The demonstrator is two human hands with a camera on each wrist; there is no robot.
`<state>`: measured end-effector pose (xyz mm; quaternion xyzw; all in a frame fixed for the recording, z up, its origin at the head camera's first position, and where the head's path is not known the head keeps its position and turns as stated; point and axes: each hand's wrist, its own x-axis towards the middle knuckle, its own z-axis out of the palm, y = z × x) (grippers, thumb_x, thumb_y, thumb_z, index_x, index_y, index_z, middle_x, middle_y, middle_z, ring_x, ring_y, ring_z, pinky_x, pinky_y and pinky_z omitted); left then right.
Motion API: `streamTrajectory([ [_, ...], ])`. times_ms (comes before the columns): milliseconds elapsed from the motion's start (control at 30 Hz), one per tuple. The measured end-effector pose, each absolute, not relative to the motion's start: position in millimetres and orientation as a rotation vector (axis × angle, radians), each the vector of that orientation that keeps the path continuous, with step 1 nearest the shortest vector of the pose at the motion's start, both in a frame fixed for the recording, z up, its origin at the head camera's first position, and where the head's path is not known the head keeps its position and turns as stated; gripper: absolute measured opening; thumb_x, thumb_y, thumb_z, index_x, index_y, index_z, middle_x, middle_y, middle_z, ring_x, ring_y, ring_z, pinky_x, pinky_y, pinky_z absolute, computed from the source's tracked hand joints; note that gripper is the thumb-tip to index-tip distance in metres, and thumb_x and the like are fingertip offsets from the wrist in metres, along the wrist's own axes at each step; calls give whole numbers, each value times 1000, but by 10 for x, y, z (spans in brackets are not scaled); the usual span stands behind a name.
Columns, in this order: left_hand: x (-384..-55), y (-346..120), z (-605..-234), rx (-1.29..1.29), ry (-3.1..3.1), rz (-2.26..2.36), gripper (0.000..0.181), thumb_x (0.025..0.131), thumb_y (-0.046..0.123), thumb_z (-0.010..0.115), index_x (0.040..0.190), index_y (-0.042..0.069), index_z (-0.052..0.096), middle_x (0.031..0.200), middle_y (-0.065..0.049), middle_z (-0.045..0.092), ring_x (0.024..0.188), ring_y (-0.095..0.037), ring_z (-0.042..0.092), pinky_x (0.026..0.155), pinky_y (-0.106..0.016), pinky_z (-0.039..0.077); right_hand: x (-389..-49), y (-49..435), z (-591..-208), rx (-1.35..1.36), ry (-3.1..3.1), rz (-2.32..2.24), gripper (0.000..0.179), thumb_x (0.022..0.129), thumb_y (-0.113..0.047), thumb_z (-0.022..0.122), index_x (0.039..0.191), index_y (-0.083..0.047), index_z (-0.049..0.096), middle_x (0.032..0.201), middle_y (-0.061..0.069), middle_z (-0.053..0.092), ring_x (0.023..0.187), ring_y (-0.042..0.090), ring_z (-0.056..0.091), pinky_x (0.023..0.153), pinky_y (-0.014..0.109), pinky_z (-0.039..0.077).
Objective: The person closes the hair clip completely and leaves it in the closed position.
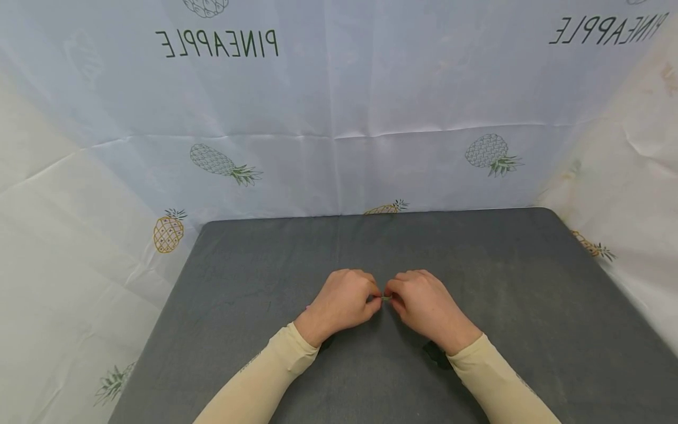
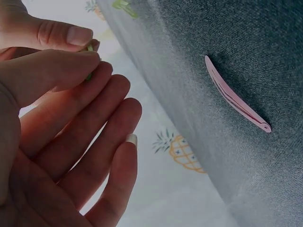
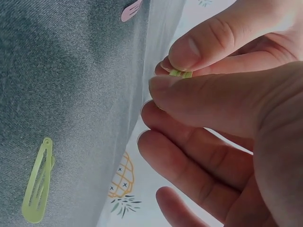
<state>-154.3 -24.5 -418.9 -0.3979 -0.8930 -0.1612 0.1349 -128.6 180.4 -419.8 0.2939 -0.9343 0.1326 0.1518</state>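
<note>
Above the middle of the dark table, my left hand (image 1: 341,301) and right hand (image 1: 424,303) meet at their fingertips. Between them they pinch a small light-green hair clip (image 3: 181,74), one hand at each side. Fingers cover most of it, so whether it is snapped open or closed is hidden. On the table beside the left hand lies a pink snap hair clip (image 2: 236,97), slightly bowed. Another light-green snap hair clip (image 3: 38,182) rests on the cloth on the right hand's side.
Grey cloth covers the table (image 1: 238,265). White curtains with printed pineapples (image 1: 339,106) stand behind it and at both sides. A dark wrist mount (image 1: 436,355) shows under the right wrist.
</note>
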Motion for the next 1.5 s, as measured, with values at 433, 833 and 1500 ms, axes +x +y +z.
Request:
streamTrajectory([
  [433,-1559,-271,-4167,-1237,-2583,-511,20,95,14,79,79,26,83,86,10,78,71,-6,67,66,-25,55,-1284,1817,-4181,899,-2641,343,20,83,-2,92,87,-18,80,77,-6,67,72,13,67,88,44,61],
  [833,-1592,-335,-4139,-1317,-2592,-546,10,98,16,80,95,21,88,100,9,82,83,-7,74,75,-27,60,-1278,1807,-4151,923,-2618,328,25,81,2,91,85,-19,79,75,-7,65,71,12,66,92,43,61],
  [1500,-1577,-327,-4122,-1333,-2601,-515,12,98,15,80,91,22,87,100,9,82,87,-9,75,78,-29,61,-1272,1800,-4199,930,-2584,333,29,83,3,89,78,-20,72,69,-9,58,68,11,63,90,42,60],
])
